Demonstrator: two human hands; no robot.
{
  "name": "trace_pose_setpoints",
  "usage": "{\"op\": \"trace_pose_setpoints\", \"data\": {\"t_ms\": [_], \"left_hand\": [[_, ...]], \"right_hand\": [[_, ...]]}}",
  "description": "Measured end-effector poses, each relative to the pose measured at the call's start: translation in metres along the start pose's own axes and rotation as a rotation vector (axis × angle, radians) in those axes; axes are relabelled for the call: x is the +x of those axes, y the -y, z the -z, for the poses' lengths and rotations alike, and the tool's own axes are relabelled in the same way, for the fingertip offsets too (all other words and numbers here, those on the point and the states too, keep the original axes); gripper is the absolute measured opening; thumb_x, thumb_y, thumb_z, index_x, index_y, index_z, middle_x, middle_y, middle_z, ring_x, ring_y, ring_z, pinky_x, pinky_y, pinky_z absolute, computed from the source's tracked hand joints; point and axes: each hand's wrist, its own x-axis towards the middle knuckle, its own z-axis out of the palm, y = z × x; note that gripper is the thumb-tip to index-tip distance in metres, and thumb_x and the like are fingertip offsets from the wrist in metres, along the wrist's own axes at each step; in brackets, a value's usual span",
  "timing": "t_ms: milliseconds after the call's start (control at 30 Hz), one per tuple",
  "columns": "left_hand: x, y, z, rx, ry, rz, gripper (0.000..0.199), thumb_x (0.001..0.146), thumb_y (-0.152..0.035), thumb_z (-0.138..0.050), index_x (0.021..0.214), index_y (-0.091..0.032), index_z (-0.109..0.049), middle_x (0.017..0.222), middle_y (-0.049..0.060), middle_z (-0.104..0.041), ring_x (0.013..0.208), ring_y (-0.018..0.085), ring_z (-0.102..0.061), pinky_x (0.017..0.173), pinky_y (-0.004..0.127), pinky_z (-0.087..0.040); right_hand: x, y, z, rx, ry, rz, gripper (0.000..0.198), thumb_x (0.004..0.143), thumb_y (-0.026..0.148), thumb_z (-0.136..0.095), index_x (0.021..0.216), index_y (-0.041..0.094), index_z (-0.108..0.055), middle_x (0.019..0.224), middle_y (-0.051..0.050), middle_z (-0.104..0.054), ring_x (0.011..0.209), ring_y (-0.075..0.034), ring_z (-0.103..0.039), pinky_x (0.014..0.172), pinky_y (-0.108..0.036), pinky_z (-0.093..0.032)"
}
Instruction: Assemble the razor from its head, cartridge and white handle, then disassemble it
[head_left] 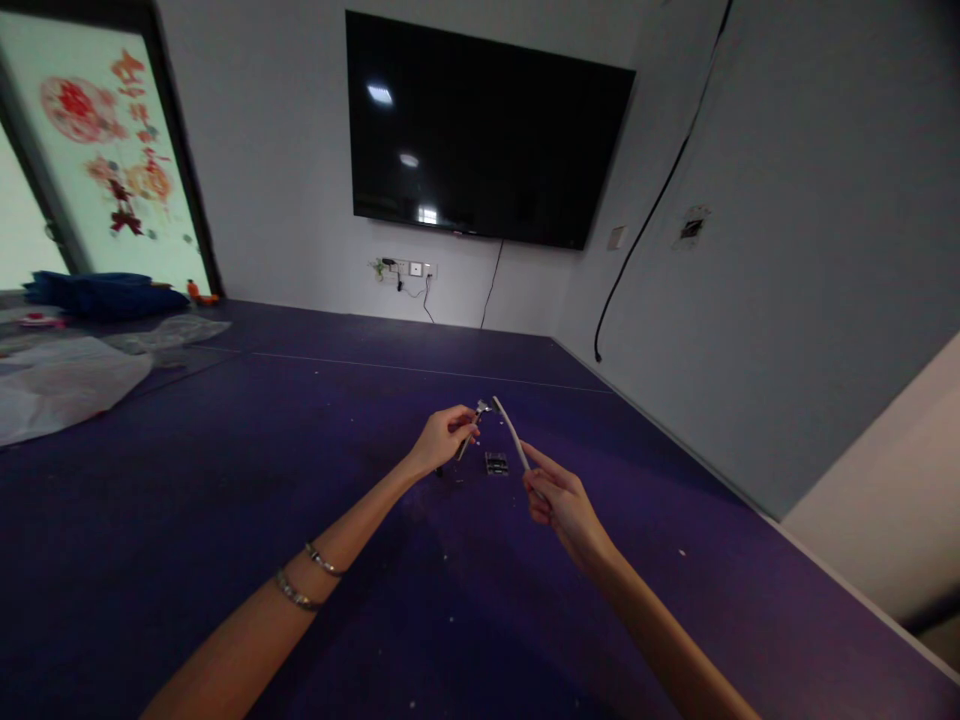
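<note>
My left hand (pixel 448 436) is closed around a thin tool with a small metallic head (pixel 482 408); its exact kind is too small to make out. In my right hand (pixel 559 498) is a slim, slightly bent light-grey strip (pixel 512 425), gripped near its lower end. The strip's dark upper tip leans toward the metallic head, and I cannot tell whether they touch. Between and below the hands, a small dark item with pale markings (pixel 496 463) lies on the purple surface (pixel 450 640).
Clear plastic bags (pixel 71 380) lie at the left, with a dark blue cloth bundle (pixel 105 295) behind them. A black cable (pixel 660 195) hangs along the right wall. A large television (pixel 487 130) is mounted above wall sockets (pixel 415 269). Small pale scraps dot the surface.
</note>
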Motion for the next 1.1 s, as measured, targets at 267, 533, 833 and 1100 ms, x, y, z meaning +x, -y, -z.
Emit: {"op": "trace_pose_setpoints", "data": {"t_ms": [267,533,833,1100], "left_hand": [[0.000,-0.002,-0.006,0.001,-0.085,-0.019,0.006,0.072,-0.014,-0.056,0.078,-0.014,-0.056,0.071,0.002,-0.063,0.062,0.013,-0.063,0.062,0.025,-0.049],[-0.008,-0.006,-0.020,-0.056,-0.113,0.000,0.010,0.070,-0.018,-0.061,0.073,-0.015,-0.053,0.068,0.000,-0.061,0.062,0.013,-0.061,0.060,0.025,-0.049],[-0.006,-0.009,-0.021,-0.058,-0.186,0.010,0.013,0.070,-0.020,-0.064,0.072,-0.015,-0.052,0.067,-0.001,-0.061,0.062,0.013,-0.061,0.060,0.026,-0.050],[-0.008,-0.008,-0.022,-0.050,-0.162,-0.004,0.012,0.069,-0.018,-0.064,0.070,-0.015,-0.052,0.065,-0.002,-0.059,0.060,0.012,-0.059,0.061,0.026,-0.048]], "right_hand": [[-0.014,-0.012,-0.015,0.070,-0.003,-0.013,0.070,0.064,0.031,-0.067,0.129,0.016,-0.047,0.059,0.007,-0.041,0.042,-0.003,-0.026,0.040,-0.021,-0.018],[-0.013,-0.009,-0.029,0.131,-0.035,0.021,0.071,0.065,0.028,-0.067,0.131,0.016,-0.045,0.058,0.008,-0.035,0.044,-0.004,-0.025,0.042,-0.021,-0.020],[-0.030,-0.023,-0.041,0.156,-0.045,0.008,0.067,0.068,0.030,-0.065,0.131,0.020,-0.045,0.060,0.008,-0.035,0.046,-0.004,-0.025,0.044,-0.022,-0.025],[-0.026,-0.020,-0.047,0.177,-0.064,0.050,0.065,0.069,0.029,-0.065,0.130,0.021,-0.045,0.061,0.007,-0.034,0.047,-0.005,-0.027,0.045,-0.022,-0.027]]}}
